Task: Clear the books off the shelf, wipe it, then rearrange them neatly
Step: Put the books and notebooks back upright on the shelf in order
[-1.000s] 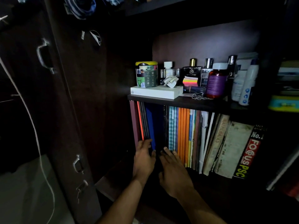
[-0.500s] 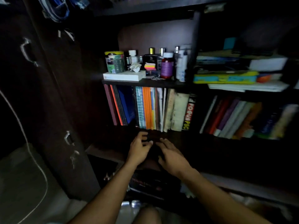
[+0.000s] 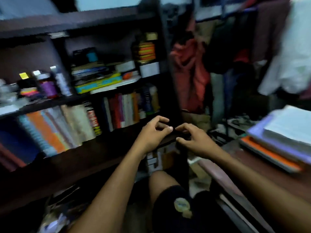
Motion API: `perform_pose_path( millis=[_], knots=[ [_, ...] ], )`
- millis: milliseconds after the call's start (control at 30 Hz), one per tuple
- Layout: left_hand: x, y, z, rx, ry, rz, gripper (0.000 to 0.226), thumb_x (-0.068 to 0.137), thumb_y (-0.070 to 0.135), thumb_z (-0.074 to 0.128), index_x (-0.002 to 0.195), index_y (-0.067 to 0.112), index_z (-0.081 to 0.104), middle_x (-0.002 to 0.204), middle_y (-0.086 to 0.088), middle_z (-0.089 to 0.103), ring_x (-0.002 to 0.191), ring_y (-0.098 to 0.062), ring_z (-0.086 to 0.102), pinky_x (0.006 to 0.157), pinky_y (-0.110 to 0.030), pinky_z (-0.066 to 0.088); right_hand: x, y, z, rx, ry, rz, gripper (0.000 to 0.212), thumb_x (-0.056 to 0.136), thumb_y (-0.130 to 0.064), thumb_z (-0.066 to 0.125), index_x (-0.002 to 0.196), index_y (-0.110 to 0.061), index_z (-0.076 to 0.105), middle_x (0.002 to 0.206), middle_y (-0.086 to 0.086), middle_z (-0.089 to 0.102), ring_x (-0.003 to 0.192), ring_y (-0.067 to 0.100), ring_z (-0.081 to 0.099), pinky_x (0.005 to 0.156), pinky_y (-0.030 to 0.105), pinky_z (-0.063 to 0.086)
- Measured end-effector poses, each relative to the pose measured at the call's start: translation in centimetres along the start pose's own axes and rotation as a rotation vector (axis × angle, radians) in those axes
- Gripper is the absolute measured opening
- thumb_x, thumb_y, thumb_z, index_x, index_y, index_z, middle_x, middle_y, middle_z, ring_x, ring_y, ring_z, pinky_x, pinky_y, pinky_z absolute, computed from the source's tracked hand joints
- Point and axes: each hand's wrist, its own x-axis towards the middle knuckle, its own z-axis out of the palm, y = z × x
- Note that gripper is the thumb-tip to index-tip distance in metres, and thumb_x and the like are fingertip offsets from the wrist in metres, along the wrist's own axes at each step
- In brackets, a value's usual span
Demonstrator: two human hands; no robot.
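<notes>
The whole view is blurred by motion. My left hand and my right hand are close together in front of the right end of the dark shelf board. The fingers of both hands curl round a dark flat object that hardly stands out from the shadow. Upright books fill the shelf's left compartment, and more upright books stand in its right compartment, behind my hands. Flat-lying books rest on the shelf above.
Bottles and small jars crowd the upper left shelf. A stack of books and papers lies on a surface at the right. Clothes hang beyond the shelf's side. My knee is below my hands.
My hands have come out of the gap among the left books and moved right along the shelf. My view has swung right, showing the hanging clothes and the stack.
</notes>
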Motion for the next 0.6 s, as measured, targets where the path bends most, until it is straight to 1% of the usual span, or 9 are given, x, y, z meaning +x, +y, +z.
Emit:
perform_pose_path(
  millis=[67, 133, 233, 333, 400, 433, 467, 533, 600],
  knots=[
    [0.7, 2.5, 5.0, -0.012, -0.113, 0.053, 0.024, 0.095, 0.033, 0.071, 0.117, 0.030, 0.063, 0.105, 0.008, 0.071, 0.097, -0.008, 0.069, 0.089, -0.031, 0.054, -3.8, 3.1, -3.3, -0.026, 0.091, 0.069, 0.029, 0.091, -0.027, 0.071, 0.119, -0.022, 0.064, 0.114, -0.001, 0.065, 0.105, 0.011, 0.062, 0.090, 0.028, 0.048],
    [0.8, 3.7, 9.1, -0.013, -0.211, 0.080, 0.029, 0.093, 0.032, 0.073, 0.121, 0.029, 0.062, 0.108, 0.008, 0.070, 0.096, -0.009, 0.069, 0.089, -0.033, 0.056, -6.8, 5.2, -5.1, -0.063, 0.126, 0.119, 0.026, 0.088, -0.025, 0.072, 0.113, -0.021, 0.066, 0.108, -0.001, 0.066, 0.100, 0.012, 0.062, 0.089, 0.032, 0.049],
    [0.4, 4.9, 15.2, 0.058, -0.375, 0.107, 0.041, 0.092, 0.033, 0.074, 0.130, 0.028, 0.059, 0.118, 0.006, 0.066, 0.101, -0.010, 0.067, 0.094, -0.034, 0.056, -11.6, 8.0, -6.9, -0.096, 0.143, 0.197, 0.031, 0.082, -0.032, 0.067, 0.110, -0.017, 0.066, 0.105, -0.001, 0.066, 0.097, 0.011, 0.060, 0.084, 0.031, 0.047],
    [-0.4, 5.0, 18.9, 0.087, -0.494, 0.124, 0.054, 0.092, 0.030, 0.074, 0.141, 0.025, 0.051, 0.131, 0.001, 0.062, 0.110, -0.011, 0.065, 0.097, -0.029, 0.053, -15.1, 10.4, -7.5, -0.069, 0.180, 0.216, 0.043, 0.079, -0.043, 0.059, 0.113, -0.018, 0.066, 0.108, -0.003, 0.066, 0.099, 0.007, 0.061, 0.086, 0.024, 0.049],
    [-0.4, 4.6, 20.2, 0.086, -0.528, 0.111, 0.059, 0.092, 0.029, 0.074, 0.145, 0.025, 0.048, 0.136, 0.002, 0.058, 0.114, -0.012, 0.064, 0.099, -0.028, 0.052, -16.8, 12.0, -8.2, -0.046, 0.211, 0.273, 0.037, 0.083, -0.041, 0.061, 0.113, -0.022, 0.067, 0.108, -0.008, 0.067, 0.099, 0.003, 0.062, 0.085, 0.023, 0.050],
    [-0.3, 4.3, 20.5, 0.088, -0.530, 0.105, 0.060, 0.092, 0.029, 0.074, 0.146, 0.026, 0.047, 0.138, 0.003, 0.057, 0.115, -0.012, 0.063, 0.100, -0.029, 0.052, -17.3, 12.8, -8.6, -0.033, 0.248, 0.303, 0.028, 0.085, -0.034, 0.066, 0.111, -0.024, 0.067, 0.105, -0.010, 0.068, 0.098, 0.001, 0.063, 0.084, 0.023, 0.051],
    [-0.1, 4.1, 20.6, 0.090, -0.526, 0.102, 0.061, 0.092, 0.029, 0.074, 0.146, 0.027, 0.046, 0.138, 0.004, 0.056, 0.115, -0.011, 0.063, 0.101, -0.030, 0.052, -17.8, 13.9, -8.9, -0.002, 0.309, 0.331, 0.019, 0.087, -0.024, 0.071, 0.107, -0.025, 0.068, 0.100, -0.012, 0.069, 0.094, 0.000, 0.064, 0.082, 0.023, 0.052],
    [0.4, 3.9, 21.2, 0.078, -0.510, 0.093, 0.060, 0.092, 0.028, 0.074, 0.146, 0.027, 0.046, 0.139, 0.002, 0.056, 0.115, -0.011, 0.064, 0.102, -0.032, 0.053, -18.8, 16.1, -9.8, 0.092, 0.473, 0.437, 0.017, 0.089, -0.009, 0.073, 0.094, -0.026, 0.070, 0.087, -0.011, 0.071, 0.079, -0.001, 0.065, 0.076, 0.025, 0.055],
    [1.1, 3.7, 21.6, 0.058, -0.477, 0.077, 0.059, 0.092, 0.029, 0.075, 0.145, 0.028, 0.048, 0.139, 0.002, 0.056, 0.116, -0.011, 0.064, 0.104, -0.037, 0.053, -19.4, 17.5, -10.6, 0.267, 0.644, 0.564, 0.014, 0.093, -0.012, 0.070, 0.082, -0.020, 0.068, 0.077, -0.003, 0.071, 0.069, 0.009, 0.064, 0.066, 0.035, 0.059]
  ],
)
